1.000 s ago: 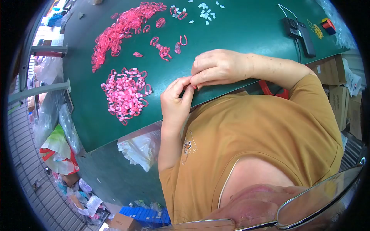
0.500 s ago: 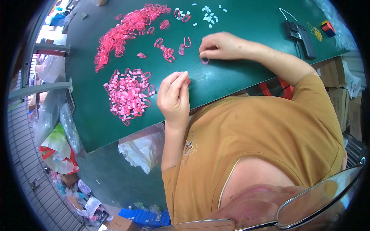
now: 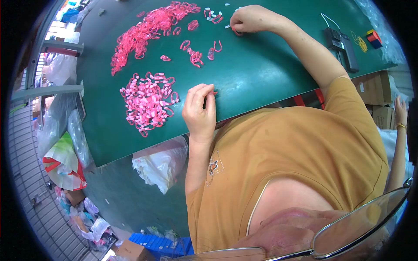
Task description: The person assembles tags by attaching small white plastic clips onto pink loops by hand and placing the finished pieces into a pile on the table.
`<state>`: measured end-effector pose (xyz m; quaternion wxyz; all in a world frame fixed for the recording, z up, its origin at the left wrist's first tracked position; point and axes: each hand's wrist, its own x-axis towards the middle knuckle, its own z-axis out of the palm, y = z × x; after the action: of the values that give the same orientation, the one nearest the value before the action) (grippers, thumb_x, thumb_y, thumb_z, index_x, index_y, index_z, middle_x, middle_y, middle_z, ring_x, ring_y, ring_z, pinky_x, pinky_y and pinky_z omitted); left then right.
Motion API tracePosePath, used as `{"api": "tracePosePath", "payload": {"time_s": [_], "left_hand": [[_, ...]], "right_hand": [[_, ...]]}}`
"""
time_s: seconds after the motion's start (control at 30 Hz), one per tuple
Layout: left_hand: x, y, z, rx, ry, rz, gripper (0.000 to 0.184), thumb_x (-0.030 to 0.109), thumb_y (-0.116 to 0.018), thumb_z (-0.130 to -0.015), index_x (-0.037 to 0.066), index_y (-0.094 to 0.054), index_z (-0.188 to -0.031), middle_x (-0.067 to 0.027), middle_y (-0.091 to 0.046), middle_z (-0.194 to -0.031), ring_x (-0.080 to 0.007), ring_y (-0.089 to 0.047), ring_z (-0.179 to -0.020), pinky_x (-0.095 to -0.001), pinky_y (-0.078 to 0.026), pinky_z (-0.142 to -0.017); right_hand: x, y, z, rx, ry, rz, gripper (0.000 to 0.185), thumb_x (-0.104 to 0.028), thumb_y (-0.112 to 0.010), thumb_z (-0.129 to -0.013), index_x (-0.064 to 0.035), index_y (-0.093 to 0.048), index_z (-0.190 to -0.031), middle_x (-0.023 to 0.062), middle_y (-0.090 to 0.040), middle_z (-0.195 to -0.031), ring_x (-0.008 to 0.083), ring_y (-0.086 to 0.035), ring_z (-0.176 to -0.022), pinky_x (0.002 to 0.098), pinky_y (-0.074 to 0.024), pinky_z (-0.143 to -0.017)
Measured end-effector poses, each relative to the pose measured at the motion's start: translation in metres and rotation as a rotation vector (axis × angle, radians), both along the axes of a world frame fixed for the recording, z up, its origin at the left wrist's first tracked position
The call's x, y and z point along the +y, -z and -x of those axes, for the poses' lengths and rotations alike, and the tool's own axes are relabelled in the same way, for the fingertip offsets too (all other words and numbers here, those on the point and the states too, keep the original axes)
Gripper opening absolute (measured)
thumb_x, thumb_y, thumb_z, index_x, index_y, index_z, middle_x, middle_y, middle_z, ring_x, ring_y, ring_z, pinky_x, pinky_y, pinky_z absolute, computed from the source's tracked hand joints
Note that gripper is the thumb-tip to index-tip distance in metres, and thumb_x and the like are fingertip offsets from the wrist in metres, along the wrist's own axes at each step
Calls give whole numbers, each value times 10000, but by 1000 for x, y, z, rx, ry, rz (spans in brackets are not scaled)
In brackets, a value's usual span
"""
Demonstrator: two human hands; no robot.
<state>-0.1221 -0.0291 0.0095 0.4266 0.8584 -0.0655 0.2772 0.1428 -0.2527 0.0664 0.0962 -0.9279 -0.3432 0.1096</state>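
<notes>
Across the upper half of the view (12 = top), green tabletop (image 3: 270, 69) takes most of the space, near edge slanting from approx 8 up to 2 o'clock. Mustard tee (image 3: 300, 152) on the person fills the 4 o'clock side, close to that edge. Cardboard boxes (image 3: 374, 89) stand btwn 2 and 3. White plastic bag (image 3: 161, 163) is below the edge, at 8.

Upper pile (image 3: 152, 30), clear pink loops, makes a long strip at 11. Lower pile (image 3: 150, 104), rounder, is at 10: pink loops w/ pale ends. Black unit (image 3: 348, 52) lies at 2.

R hand (image 3: 254, 19) is out over the far part, btwn 12 and 1, fingers narrow, pinching a pink loop (image 3: 236, 31) whose curve shows under the tips. L hand (image 3: 195, 115) is near centre, thumb + forefinger tips pressed tog. on a small red pc (image 3: 215, 92), mostly hidden, so can't tell its shape. Another person's hand (image 3: 400, 106) is up at 3, well apart from the work.

Tricolour block (image 3: 374, 39) and yellow bands (image 3: 360, 42) are near the unit, also approx 2. Loose loops (image 3: 196, 57), pink, lie scattered nr 12, btwn upper pile and L hand. Smallest: white pcs (image 3: 227, 27), a few nr R hand's tips.
</notes>
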Motion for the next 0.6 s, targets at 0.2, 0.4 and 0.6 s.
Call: {"api": "tracePosePath", "payload": {"time_s": [0.2,0.4,0.6], "left_hand": [[5,7,0,113,-22,233,152,-92,-751,-949,6,-749,-1066,-100,-731,-1092,-145,-733,-875,-279,-609,-733],[4,7,1,128,-49,215,163,-102,-745,-928,9,-737,-1047,-84,-712,-1075,-128,-716,-860,-269,-597,-730],[1,2,0,76,-69,172,205,-117,-733,-892,18,-735,-1047,-106,-725,-1084,-151,-703,-833,-295,-612,-739]], "right_hand": [[3,-15,13,99,-53,170,158,-223,-713,-933,-82,-785,-923,78,-751,-901,271,-729,-845,435,-571,-742],[-1,-7,25,-96,-297,113,138,-186,-693,-997,-74,-760,-1043,96,-724,-1042,313,-746,-958,463,-603,-831],[-8,12,-1,-207,-76,-85,246,-234,-673,-1012,-138,-810,-1193,88,-779,-1132,323,-753,-1070,459,-602,-936]]}}
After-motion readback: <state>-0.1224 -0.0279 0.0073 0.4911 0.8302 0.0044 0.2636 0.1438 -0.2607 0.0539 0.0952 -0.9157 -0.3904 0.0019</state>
